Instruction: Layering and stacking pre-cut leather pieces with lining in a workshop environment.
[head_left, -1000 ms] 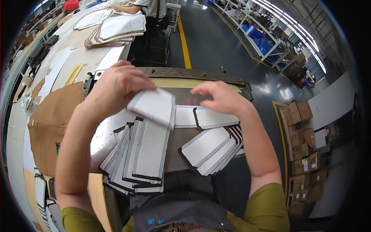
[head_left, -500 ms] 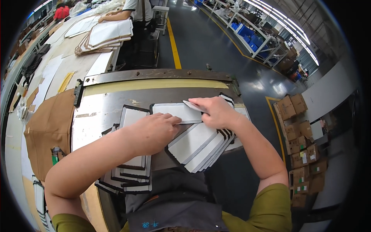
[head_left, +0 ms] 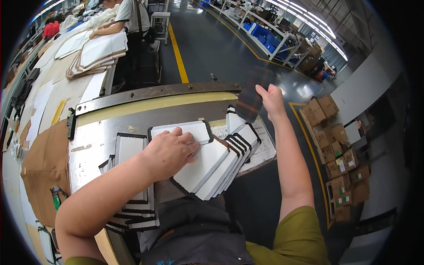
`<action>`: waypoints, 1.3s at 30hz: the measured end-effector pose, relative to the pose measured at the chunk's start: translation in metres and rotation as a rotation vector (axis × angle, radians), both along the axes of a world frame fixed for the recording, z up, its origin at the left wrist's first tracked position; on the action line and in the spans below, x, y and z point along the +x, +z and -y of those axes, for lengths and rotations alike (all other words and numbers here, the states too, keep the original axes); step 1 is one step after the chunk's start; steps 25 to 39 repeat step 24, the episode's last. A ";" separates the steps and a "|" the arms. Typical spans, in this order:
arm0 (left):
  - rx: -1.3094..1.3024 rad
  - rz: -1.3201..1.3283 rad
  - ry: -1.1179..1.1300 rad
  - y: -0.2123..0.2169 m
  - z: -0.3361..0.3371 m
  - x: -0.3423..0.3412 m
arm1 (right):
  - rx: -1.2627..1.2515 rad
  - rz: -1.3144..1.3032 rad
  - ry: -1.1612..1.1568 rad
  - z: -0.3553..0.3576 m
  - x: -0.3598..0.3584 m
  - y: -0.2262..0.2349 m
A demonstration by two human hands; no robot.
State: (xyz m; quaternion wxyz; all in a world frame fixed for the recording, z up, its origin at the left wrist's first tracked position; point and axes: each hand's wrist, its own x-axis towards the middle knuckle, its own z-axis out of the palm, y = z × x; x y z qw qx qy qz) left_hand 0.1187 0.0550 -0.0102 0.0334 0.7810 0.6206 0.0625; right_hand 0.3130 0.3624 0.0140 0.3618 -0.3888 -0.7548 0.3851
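My left hand (head_left: 170,150) lies over a small white rectangular panel (head_left: 196,129) with dark edging, its fingers bent and pressing on the lower part. My right hand (head_left: 272,100) is raised at the far right of the bench and grips the right side of a dark flat rectangular piece (head_left: 252,99) with a brownish stripe; motion blurs it. Below the panel a fanned stack of white panels with black edges (head_left: 205,168) slants to the right. Another stack of white panels (head_left: 130,150) sits to the left, partly hidden by my left forearm.
A metal bar (head_left: 145,92) runs along the far edge of the metal worktop (head_left: 95,137). Brown fabric (head_left: 44,168) lies to the left. Beyond, a person (head_left: 132,20) works at a long table beside white sheets (head_left: 104,48). Cardboard boxes (head_left: 324,132) stand on the floor at right.
My right hand has moved from the white panel up and right, now with the dark piece; the pale blade-shaped thing there before no longer shows. My left hand stays on the panel. The view has shifted.
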 end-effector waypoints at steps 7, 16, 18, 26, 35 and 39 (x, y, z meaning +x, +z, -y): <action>-0.101 -0.092 -0.011 0.011 -0.013 0.027 | -0.082 -0.302 0.292 0.058 -0.009 -0.007; -0.033 -0.076 -0.186 -0.001 -0.035 0.059 | 0.084 -0.459 -0.424 -0.056 0.010 -0.012; -0.004 -0.038 -0.172 -0.006 -0.033 0.054 | 0.044 -0.690 -0.354 -0.041 -0.026 0.003; -0.253 -0.439 0.563 0.047 -0.048 -0.029 | 0.011 -0.395 0.409 0.059 -0.179 -0.043; -0.253 -0.439 0.563 0.047 -0.048 -0.029 | 0.011 -0.395 0.409 0.059 -0.179 -0.043; -0.253 -0.439 0.563 0.047 -0.048 -0.029 | 0.011 -0.395 0.409 0.059 -0.179 -0.043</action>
